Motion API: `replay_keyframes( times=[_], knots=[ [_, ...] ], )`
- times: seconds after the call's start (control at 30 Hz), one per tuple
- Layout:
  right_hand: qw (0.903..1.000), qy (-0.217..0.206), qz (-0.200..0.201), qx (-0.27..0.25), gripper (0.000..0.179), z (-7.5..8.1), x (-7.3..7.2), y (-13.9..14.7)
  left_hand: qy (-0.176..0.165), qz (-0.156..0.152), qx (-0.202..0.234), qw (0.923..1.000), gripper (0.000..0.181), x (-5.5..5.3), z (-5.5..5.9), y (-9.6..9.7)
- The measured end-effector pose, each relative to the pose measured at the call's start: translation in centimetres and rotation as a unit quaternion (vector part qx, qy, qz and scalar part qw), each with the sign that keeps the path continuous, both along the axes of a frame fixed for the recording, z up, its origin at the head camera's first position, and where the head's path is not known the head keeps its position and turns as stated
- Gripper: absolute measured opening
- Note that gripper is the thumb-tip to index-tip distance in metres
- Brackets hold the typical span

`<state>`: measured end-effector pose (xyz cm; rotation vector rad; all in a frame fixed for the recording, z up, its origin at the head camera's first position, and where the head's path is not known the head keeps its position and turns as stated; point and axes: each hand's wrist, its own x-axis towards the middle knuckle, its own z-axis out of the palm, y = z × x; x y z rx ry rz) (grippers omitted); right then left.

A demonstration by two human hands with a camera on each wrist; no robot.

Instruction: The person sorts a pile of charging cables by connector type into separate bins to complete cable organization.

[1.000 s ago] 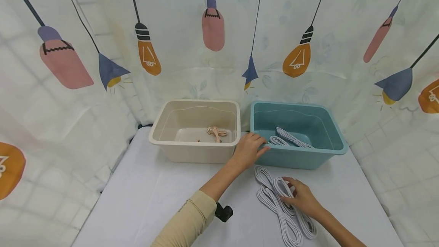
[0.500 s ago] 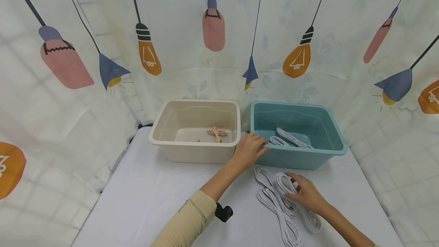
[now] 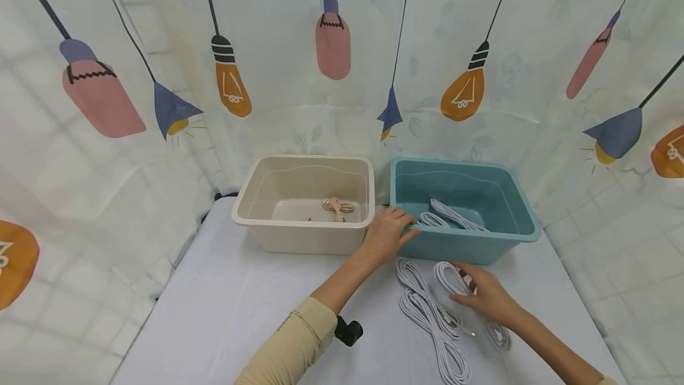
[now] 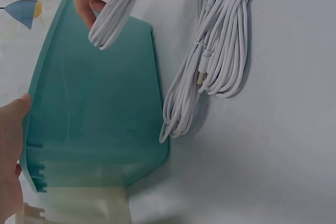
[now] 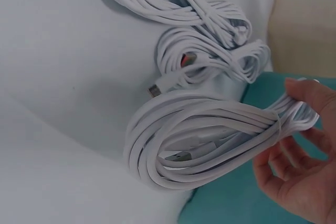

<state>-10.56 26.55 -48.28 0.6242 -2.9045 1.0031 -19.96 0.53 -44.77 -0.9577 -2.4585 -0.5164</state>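
Note:
My right hand (image 3: 490, 294) pinches one end of a coiled white cable (image 3: 450, 277), bound at its middle, above the table in front of the teal bin (image 3: 459, 248). A metal plug shows inside the held coil in the right wrist view. With fingers over the teal bin's near left rim and thumb in front, my left hand (image 3: 386, 235) grips that corner. Other coiled white cables (image 3: 427, 314) lie on the table, left of the held one. White cables (image 3: 454, 214) also lie inside the teal bin, partly hidden by its front wall.
A beige bin (image 3: 304, 239) stands left of the teal one, with a peach-coloured cable (image 3: 338, 208) in it. A small black object (image 3: 349, 333) shows beside the left sleeve. Behind the bins hangs a patterned curtain (image 3: 342, 117), and a white cloth (image 3: 240, 314) covers the table.
My right hand has lifted the coiled cable off the others and carried it right and toward the teal bin. My left hand has kept its place on the rim.

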Motion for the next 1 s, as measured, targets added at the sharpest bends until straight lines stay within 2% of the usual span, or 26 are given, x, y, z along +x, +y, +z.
replay_keyframes(
  times=[0.23,0.6,0.8,1.0],
  knots=[
    [0.9998,-0.001,0.003,0.020,0.068,1.9,-0.2,0.4,-0.004,-0.004,0.009,0.9999,0.021,-0.1,-0.1,0.1],
    [0.9995,0.005,0.020,0.024,0.067,5.0,-0.4,1.0,-0.014,-0.003,0.009,0.9999,0.022,-0.1,-0.1,0.1],
    [0.9986,0.029,0.034,0.029,0.067,6.9,-1.0,1.6,-0.012,-0.002,0.009,0.9999,0.023,-0.2,-0.2,0.1],
    [0.9982,0.032,0.035,0.035,0.068,8.5,-1.5,2.3,-0.018,-0.001,0.013,0.9998,0.023,-0.2,-0.3,0.2]
  ],
)
